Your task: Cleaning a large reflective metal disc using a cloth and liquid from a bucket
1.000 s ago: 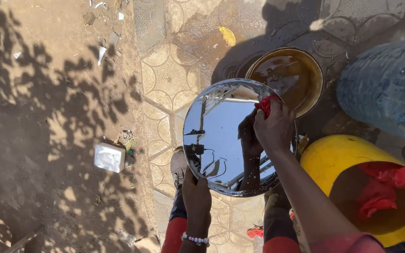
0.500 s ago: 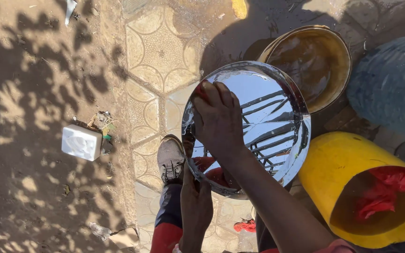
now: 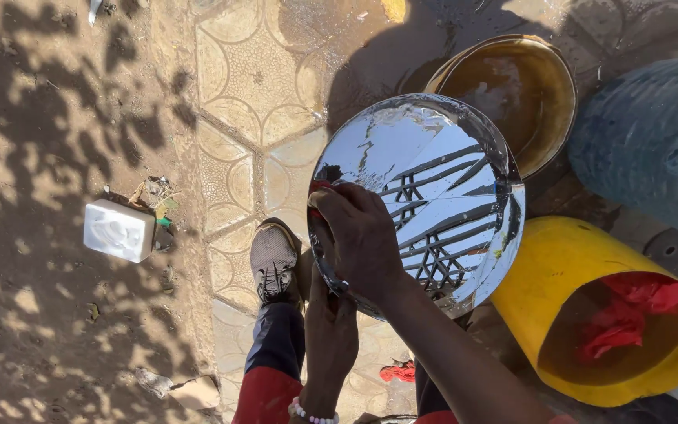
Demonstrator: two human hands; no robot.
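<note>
A round shiny metal tray (image 3: 441, 180) is held tilted in front of me, mirroring sky and a lattice structure. My left hand (image 3: 329, 322) grips its lower left rim from underneath. My right hand (image 3: 359, 235) presses a red cloth (image 3: 319, 188) against the tray's left side; only a small edge of the cloth shows past my fingers. Below the tray I see my grey shoe (image 3: 275, 259) and a red and dark trouser leg.
A brown bucket of murky water (image 3: 512, 86) stands behind the tray. A yellow bucket (image 3: 590, 314) holding red cloth lies at right, a blue-grey container (image 3: 653, 141) beyond it. A white block (image 3: 118, 229) sits on the sandy ground at left, beside patterned paving.
My right hand with the red cloth has slid from the tray's right side across to its lower left rim. The tray has turned and now mirrors a lattice structure.
</note>
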